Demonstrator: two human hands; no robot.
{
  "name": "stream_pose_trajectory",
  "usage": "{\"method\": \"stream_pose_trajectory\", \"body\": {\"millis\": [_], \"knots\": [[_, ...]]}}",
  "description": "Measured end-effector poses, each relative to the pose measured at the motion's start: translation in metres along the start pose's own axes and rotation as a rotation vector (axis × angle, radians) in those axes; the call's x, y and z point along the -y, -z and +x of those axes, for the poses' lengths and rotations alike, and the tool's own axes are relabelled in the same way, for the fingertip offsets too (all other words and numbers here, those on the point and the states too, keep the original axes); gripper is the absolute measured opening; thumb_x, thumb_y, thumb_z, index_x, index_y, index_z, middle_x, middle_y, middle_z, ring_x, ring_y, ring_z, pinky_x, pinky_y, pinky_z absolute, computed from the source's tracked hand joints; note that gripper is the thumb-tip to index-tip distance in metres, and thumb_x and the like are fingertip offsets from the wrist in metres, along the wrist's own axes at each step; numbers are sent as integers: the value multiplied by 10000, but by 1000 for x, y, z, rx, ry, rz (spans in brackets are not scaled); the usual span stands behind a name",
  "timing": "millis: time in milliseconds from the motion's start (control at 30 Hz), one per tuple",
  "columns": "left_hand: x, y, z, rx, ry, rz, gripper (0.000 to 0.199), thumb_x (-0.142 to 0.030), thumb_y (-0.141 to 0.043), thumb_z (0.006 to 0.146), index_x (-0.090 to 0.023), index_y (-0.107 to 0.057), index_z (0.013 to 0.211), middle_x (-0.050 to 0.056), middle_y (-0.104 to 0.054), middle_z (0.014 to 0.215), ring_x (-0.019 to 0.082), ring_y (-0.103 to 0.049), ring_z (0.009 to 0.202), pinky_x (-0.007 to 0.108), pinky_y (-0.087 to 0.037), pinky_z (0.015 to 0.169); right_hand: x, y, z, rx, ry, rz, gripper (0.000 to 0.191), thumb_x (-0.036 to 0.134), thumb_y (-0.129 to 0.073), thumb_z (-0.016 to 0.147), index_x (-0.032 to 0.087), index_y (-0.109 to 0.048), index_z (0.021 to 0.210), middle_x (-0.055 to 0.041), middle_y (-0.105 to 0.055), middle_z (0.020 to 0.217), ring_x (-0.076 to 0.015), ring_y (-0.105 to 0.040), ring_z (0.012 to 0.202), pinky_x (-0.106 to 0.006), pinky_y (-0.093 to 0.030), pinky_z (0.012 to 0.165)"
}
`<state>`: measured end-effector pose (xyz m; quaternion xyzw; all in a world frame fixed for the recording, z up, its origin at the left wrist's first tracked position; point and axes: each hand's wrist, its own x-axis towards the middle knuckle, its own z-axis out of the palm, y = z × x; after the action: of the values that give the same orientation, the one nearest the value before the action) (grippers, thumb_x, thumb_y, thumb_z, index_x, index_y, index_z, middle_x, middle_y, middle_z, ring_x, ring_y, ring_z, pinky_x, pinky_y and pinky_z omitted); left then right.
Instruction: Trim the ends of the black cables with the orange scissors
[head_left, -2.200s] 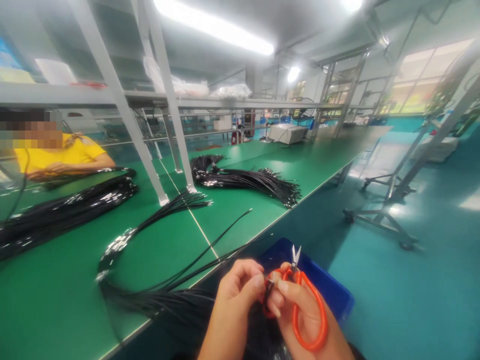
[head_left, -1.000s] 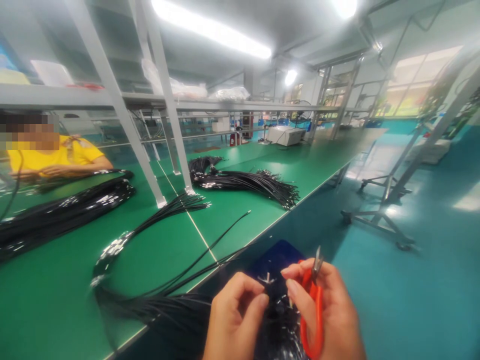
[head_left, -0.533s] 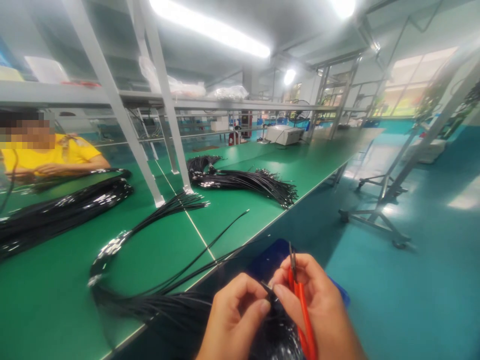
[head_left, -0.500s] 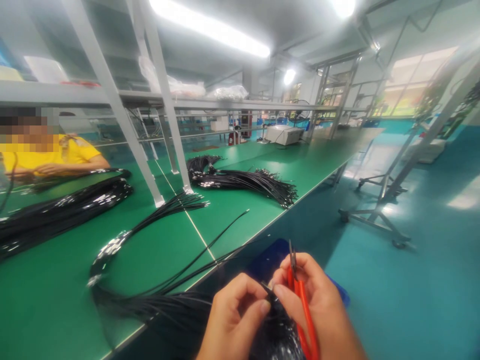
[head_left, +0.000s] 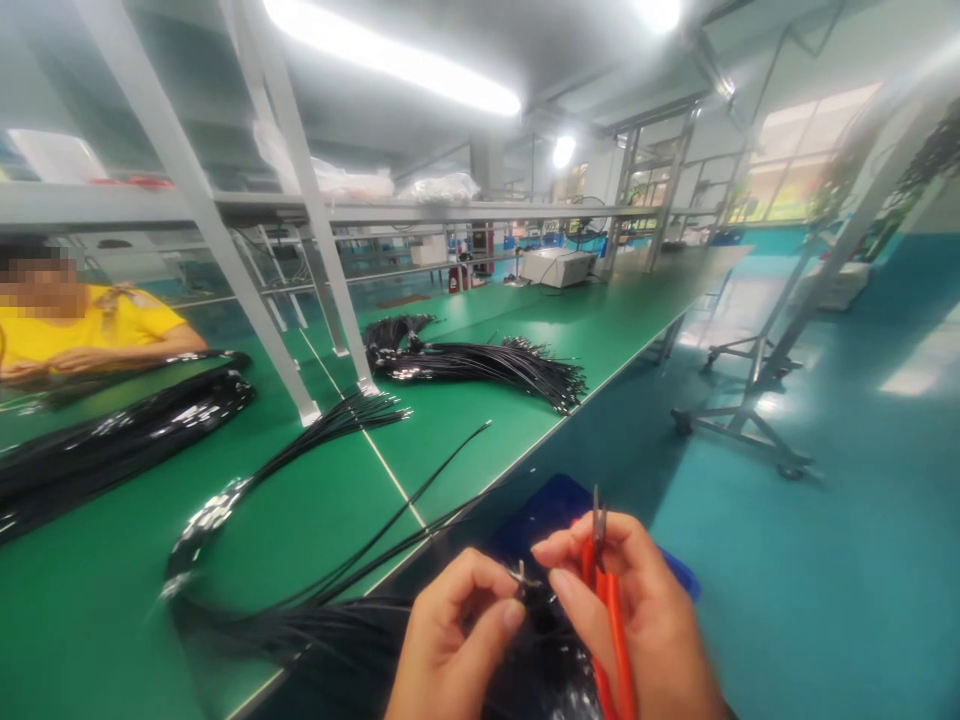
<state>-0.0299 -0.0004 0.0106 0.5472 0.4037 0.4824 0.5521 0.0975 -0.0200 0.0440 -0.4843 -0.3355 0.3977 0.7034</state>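
My left hand [head_left: 461,635] pinches a black cable [head_left: 529,580] between thumb and forefinger, and the cable's split, pale-tipped end sticks out past the fingertips. Facing it on the right, my right hand [head_left: 652,610] holds red-handled pliers [head_left: 616,640] in the palm, with the narrow metal jaws pointing up. Its thumb and forefinger are apart, close to the cable end but not touching it. A loose bundle of black cables [head_left: 330,625] runs over the table edge beneath my left hand. More dark, shiny strands hang below both hands, partly hidden by them.
Cable bundles lie on the green table [head_left: 97,600], one curved bundle [head_left: 210,510] near and another thick bundle [head_left: 480,370] farther back. White shelf posts [head_left: 322,200] rise from it. A blue bin [head_left: 551,500] sits beyond my hands. A person in yellow [head_left: 135,325] sits left.
My right thumb and forefinger have parted from the cable end, leaving a gap between the hands. The cable's split tip now shows. The view has shifted slightly to the right.
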Motion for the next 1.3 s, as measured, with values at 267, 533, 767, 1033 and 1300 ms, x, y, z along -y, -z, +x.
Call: {"method": "stream_pose_trajectory", "body": {"millis": [267, 533, 767, 1033, 1300], "knots": [[-1, 3, -1, 51, -53, 127, 128, -281, -649, 782, -178, -644, 707, -5, -568, 641, 115, -451, 560, 209, -375, 549, -28, 1, 12, 105, -84, 15, 205, 165, -708, 606, 236, -567, 737, 73, -579, 557, -108, -545, 519, -202, -450, 518], [1, 5, 0, 38, 33, 15, 189, -342, -668, 771, -175, -617, 699, -30, -533, 600, 93, -437, 528, 173, -353, 500, -16, 5, -3, -30, 167, -209, 155, 174, -679, 680, 259, -609, 788, 15, -658, 696, -146, -576, 589, -230, -443, 516], [-1, 7, 2, 95, 7, 10, 166, -320, -655, 789, -166, -635, 733, -6, -598, 663, 101, -475, 558, 181, -387, 522, -23, 3, -4, 89, 558, -538, 193, 120, -609, 705, 279, -573, 807, 56, -621, 625, -123, -549, 465, -208, -433, 433], [3, 6, 0, 6, 5, -67, 204, -334, -700, 749, -161, -634, 663, -23, -572, 586, 80, -456, 515, 157, -364, 488, -23, 7, 0, 107, 842, -748, 256, 15, -477, 727, 243, -504, 839, 44, -549, 633, -123, -551, 513, -223, -458, 515], [14, 14, 9, -62, 17, -176, 170, -338, -717, 752, -188, -638, 745, -48, -562, 610, 62, -487, 514, 147, -407, 516, -37, 16, -19, 207, 173, -433, 177, 152, -591, 677, 267, -558, 807, 59, -579, 643, -116, -520, 501, -214, -426, 500]]}}
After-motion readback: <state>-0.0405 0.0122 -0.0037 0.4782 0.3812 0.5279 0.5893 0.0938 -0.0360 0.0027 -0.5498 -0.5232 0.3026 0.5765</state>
